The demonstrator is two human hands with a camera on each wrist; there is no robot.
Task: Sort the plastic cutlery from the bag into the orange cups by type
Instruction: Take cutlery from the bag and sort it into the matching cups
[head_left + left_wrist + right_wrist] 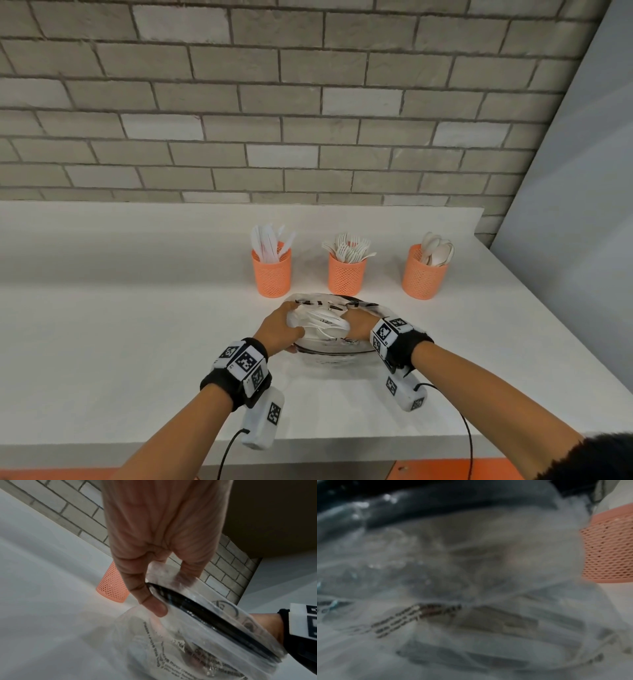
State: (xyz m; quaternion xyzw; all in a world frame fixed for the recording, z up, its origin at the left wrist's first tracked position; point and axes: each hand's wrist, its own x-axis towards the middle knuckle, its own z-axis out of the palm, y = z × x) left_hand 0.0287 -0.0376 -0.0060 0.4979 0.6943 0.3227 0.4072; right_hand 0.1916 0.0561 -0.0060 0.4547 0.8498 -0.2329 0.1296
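Note:
A clear plastic bag (337, 349) with a black zip strip lies on the white counter (137, 342) in front of three orange mesh cups. The left cup (271, 274) holds knives, the middle cup (346, 275) forks, the right cup (424, 277) spoons. My left hand (291, 325) pinches the bag's left rim, thumb and fingers on the zip strip (197, 609). My right hand (352, 323) is inside the bag's mouth and grips a bunch of white cutlery (323, 322). In the blurred right wrist view, bag plastic (453, 574) hides the fingers.
A grey brick wall (308, 102) rises behind the counter's raised back ledge. A pale panel (582, 171) closes the right side. The counter's front edge (342, 442) runs under my forearms, with orange below it. One orange cup (111, 586) shows past my left fingers, another orange cup (607, 547) in the right wrist view.

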